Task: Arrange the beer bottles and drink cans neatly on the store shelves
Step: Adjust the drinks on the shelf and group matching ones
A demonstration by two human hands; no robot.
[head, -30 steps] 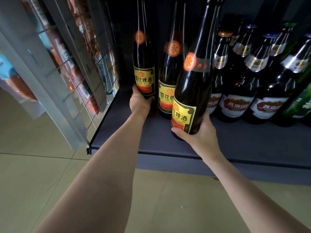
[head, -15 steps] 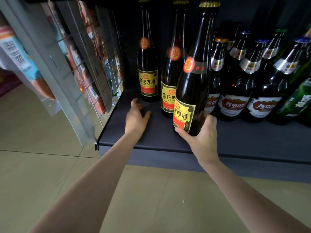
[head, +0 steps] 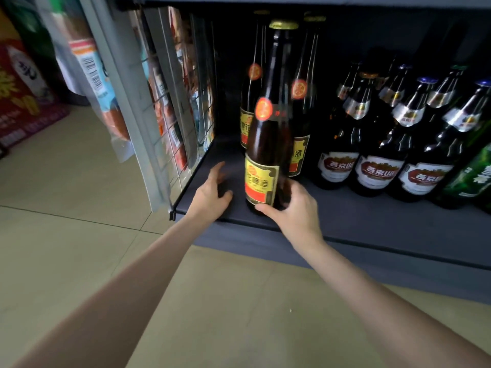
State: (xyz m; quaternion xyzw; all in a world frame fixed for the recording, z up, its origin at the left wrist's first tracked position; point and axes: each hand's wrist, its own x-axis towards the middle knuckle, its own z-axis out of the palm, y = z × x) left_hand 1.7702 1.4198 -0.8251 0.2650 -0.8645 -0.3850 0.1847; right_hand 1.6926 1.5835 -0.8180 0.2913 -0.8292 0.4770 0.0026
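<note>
A tall dark bottle with a yellow and red label (head: pixel 268 144) stands upright near the front of the dark shelf (head: pixel 372 219). My right hand (head: pixel 292 208) grips its base from the right, thumb across the label's lower edge. My left hand (head: pixel 210 195) rests on the shelf just left of that bottle, fingers loosely spread and holding nothing. Two more bottles of the same kind stand behind it, a left one (head: pixel 249 102) and a right one (head: pixel 303 115). Both are partly hidden by the front bottle.
Several brown bottles with white and red labels (head: pixel 377 144) fill the shelf to the right, with a green bottle (head: pixel 475 176) at the far right. A wire grid panel with hanging snack packets (head: pixel 164 102) closes the shelf's left side. Tiled floor lies below.
My right hand has slid the front bottle leftward, in front of the two rear bottles. My left hand let go of the rear left bottle and drew back toward the shelf's front.
</note>
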